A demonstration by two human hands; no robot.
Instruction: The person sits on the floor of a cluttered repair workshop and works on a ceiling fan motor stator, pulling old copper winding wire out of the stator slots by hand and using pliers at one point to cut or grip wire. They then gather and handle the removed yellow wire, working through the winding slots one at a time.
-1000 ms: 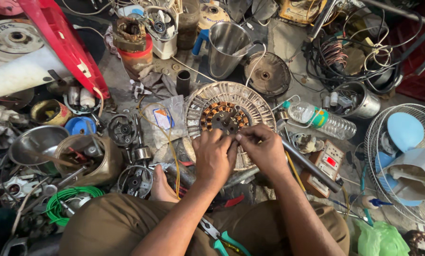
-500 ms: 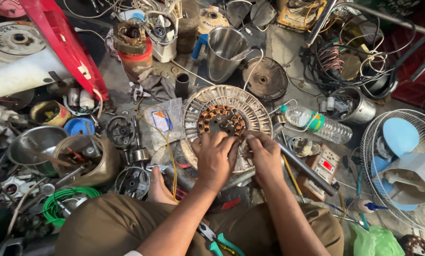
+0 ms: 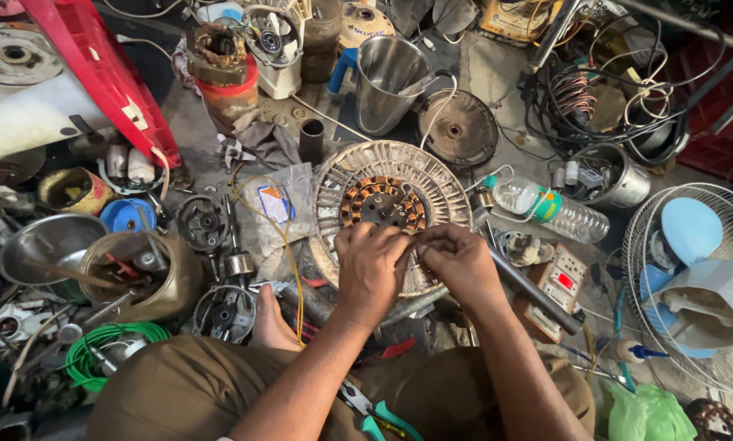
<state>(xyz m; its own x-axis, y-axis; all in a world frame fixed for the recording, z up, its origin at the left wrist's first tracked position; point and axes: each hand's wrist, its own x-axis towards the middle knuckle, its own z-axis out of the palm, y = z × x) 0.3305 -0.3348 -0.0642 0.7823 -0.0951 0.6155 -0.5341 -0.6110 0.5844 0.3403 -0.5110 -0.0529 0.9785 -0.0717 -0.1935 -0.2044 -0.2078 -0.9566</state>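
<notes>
Hands are working together at the near rim of a round motor stator, a ribbed metal disc with copper coils ringed about its hub. It is lying flat on the floor directly in front of the seated person, amid scattered parts.

Left hand is resting knuckles-up over the disc's near edge, its grip curled together, the fingertips pressing down on the metal ribs. Right hand is sitting just beside it, touching it at the thumb side, the grip pinched together on something thin between the two hands; what it is clamping cannot be told, as it is too small and partly hidden.

Surroundings: a plastic water bottle is lying on its side just right of the disc. A steel jug is standing upright beyond it, with a dark round cover beside the jug. A grey fan guard with blue blades is occupying the right edge. A dark metal rod is running out from under the right wrist. Green-handled pliers are lying on the person's lap. A coil of green wire is sitting at the lower left, and a red plastic panel is leaning across the upper left.
</notes>
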